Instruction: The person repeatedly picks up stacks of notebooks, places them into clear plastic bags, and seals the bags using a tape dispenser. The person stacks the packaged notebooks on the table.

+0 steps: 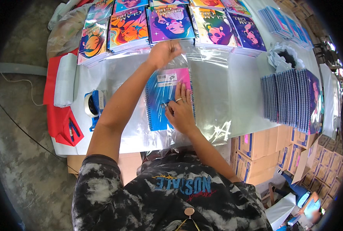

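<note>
A spiral notebook (pixel 162 106) with a blue and pink cover lies at the middle of the table, under clear plastic film (pixel 210 96). My right hand (pixel 182 111), with a ring on one finger, presses on it; some fingers are stretched out flat, others bent. Just beyond the notebook's far edge, my left hand (pixel 164 54) is closed, its fingertips slightly blurred. The film rises toward those fingers and seems pinched in them. Right in front of that hand stands a stack of notebooks with a purple cover (pixel 170 25).
More illustrated notebook stacks (pixel 128 29) line the far side. At left are a blue tape dispenser (pixel 94 106), a white roll (pixel 65 81) and pens (pixel 73 129) on red cloth. A notebook row (pixel 289 101) and crumpled plastic (pixel 283 56) sit right; cardboard boxes (pixel 256 148) stand below.
</note>
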{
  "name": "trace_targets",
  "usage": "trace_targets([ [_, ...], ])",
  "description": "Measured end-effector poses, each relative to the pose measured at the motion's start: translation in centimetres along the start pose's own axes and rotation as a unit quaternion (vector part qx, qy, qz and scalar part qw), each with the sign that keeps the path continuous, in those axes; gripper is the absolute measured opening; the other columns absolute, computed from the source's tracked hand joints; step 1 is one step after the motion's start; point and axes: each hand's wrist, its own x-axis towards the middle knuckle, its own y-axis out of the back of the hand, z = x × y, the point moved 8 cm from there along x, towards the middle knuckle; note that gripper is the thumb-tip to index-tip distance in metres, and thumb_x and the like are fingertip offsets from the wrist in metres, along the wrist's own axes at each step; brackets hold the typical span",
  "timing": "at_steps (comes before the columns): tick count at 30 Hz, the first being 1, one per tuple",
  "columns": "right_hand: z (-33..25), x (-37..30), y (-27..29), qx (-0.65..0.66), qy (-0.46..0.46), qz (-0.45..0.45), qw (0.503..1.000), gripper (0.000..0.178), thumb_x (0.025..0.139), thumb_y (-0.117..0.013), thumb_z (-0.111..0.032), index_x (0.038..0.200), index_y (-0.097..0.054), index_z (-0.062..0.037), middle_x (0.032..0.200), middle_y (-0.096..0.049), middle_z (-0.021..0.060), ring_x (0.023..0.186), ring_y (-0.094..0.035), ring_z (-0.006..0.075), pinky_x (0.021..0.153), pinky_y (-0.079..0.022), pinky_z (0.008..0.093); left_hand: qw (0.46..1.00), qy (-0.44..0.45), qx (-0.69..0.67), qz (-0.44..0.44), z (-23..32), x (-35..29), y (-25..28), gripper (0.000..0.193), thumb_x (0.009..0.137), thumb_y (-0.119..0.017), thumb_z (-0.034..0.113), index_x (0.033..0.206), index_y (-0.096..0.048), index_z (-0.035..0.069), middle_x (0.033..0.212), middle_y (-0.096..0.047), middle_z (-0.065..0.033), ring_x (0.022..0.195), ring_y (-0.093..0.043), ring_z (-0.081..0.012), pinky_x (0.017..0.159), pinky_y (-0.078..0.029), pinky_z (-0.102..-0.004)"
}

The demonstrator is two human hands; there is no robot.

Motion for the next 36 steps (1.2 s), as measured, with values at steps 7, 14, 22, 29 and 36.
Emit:
trace_targets([
  [7,0.4,-0.1,-0.2,0.003,-0.013,0.03,0.999,0.019,0.076,-0.059,-0.013,0.067,-0.053,0.0015,0.141,-0.026,0.0316,0.135,-0.02,0.0441,0.11,-0.015,0.0509,0.902,0.002,0.2,0.383,1.6,-11.8,9.2,0.045,0.085,-0.061,0.016,0.125,-0.047,0.001,0.119,-0.051,-0.0182,0.112,-0.044,-0.0364,0.095,-0.034,-0.0451],
  [14,2.6,-0.6,1.5,0.414,-0.08,0.042,0.906,0.02,0.082,-0.054,-0.012,0.067,-0.046,-0.0006,0.146,-0.016,0.0275,0.138,-0.008,0.0425,0.111,-0.001,0.0493,0.934,0.15,0.316,0.071,2.8,-17.7,-4.3,0.06,0.093,-0.04,0.034,0.142,-0.024,0.004,0.151,-0.012,-0.016,0.14,-0.004,-0.0341,0.108,0.0,-0.0579],
  [22,-0.3,0.4,-1.0,0.116,-0.005,-0.097,0.988,0.024,0.086,-0.049,-0.018,0.076,-0.054,0.004,0.143,-0.017,0.033,0.137,-0.005,0.0455,0.11,-0.001,0.0531,0.943,0.103,0.317,0.017,3.3,-16.9,-6.0,0.06,0.092,-0.037,0.03,0.144,-0.02,0.004,0.151,-0.014,-0.0134,0.141,-0.008,-0.0284,0.11,-0.003,-0.052],
  [29,1.6,1.2,-2.3,0.184,-0.028,-0.276,0.943,0.031,0.087,-0.05,-0.026,0.077,-0.058,0.0023,0.145,-0.01,0.0313,0.139,0.002,0.041,0.11,0.003,0.0509,0.954,0.1,0.281,-0.032,2.9,-16.9,-5.5,0.078,0.084,-0.05,0.038,0.144,-0.016,0.002,0.152,-0.01,-0.0168,0.141,-0.002,-0.0312,0.11,0.0,-0.0535],
  [36,1.6,1.1,-2.5,0.145,-0.025,-0.279,0.949,0.027,0.084,-0.056,-0.024,0.07,-0.061,-0.0018,0.15,-0.008,0.0221,0.139,0.001,0.039,0.11,0.003,0.0501,0.968,-0.043,0.219,-0.118,9.8,-26.8,-12.0,0.073,0.078,-0.057,0.051,0.13,-0.043,0.003,0.14,-0.031,-0.0217,0.135,-0.02,-0.0351,0.107,-0.012,-0.0553],
])
